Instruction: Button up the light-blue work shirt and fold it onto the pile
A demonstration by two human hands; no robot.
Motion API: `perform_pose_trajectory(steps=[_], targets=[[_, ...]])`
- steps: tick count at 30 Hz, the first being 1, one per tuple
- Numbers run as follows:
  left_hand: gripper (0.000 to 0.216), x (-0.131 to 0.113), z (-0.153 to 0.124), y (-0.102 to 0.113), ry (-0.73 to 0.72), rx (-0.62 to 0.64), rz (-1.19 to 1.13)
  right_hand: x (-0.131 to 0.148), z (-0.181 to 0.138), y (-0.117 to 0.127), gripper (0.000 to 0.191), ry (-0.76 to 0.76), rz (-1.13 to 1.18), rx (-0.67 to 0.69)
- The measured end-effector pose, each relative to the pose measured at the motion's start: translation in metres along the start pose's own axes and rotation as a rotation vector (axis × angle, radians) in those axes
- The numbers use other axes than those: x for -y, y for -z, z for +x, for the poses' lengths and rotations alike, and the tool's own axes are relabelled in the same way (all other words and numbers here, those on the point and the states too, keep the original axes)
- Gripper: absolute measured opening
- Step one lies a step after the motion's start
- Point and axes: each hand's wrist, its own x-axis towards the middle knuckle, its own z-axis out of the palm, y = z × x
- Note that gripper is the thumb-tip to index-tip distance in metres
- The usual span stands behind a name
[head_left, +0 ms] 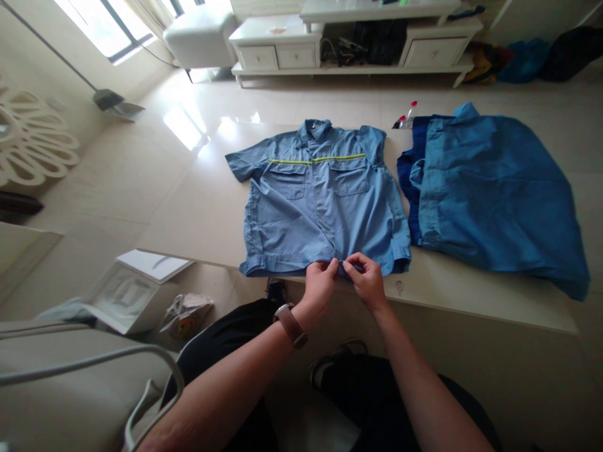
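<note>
A light blue short-sleeved work shirt (316, 202) with a yellow chest stripe lies flat, front up, on the low beige table (198, 213), collar away from me. My left hand (319, 285), a brown watch on its wrist, pinches the shirt's bottom hem at the middle. My right hand (365, 279) pinches the hem just beside it. Both hands meet at the table's near edge, where the front placket ends.
A pile of darker blue garments (490, 188) lies on the table's right part. Two small red-capped bottles (405, 118) stand behind it. A white TV cabinet (348, 44) lines the far wall. A white box (136, 289) and a bag (186, 314) sit on the floor at left.
</note>
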Motion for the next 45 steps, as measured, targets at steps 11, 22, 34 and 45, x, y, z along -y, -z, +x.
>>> perform_pose_trajectory(steps=[11,22,34,45], targets=[[0.030,-0.003,-0.005,-0.001,-0.027,0.065,-0.012,-0.003,0.001,0.000,0.029,0.042,-0.008,-0.038],[0.029,-0.006,-0.006,-0.003,-0.045,0.006,0.014,-0.003,0.000,0.000,0.028,0.062,-0.011,-0.043],[0.018,-0.015,-0.012,-0.005,-0.068,0.060,0.060,-0.001,0.002,-0.001,0.028,-0.051,0.139,-0.041],[0.006,-0.009,-0.012,-0.003,0.037,0.025,0.071,0.006,0.006,-0.001,0.028,-0.266,0.297,0.042]])
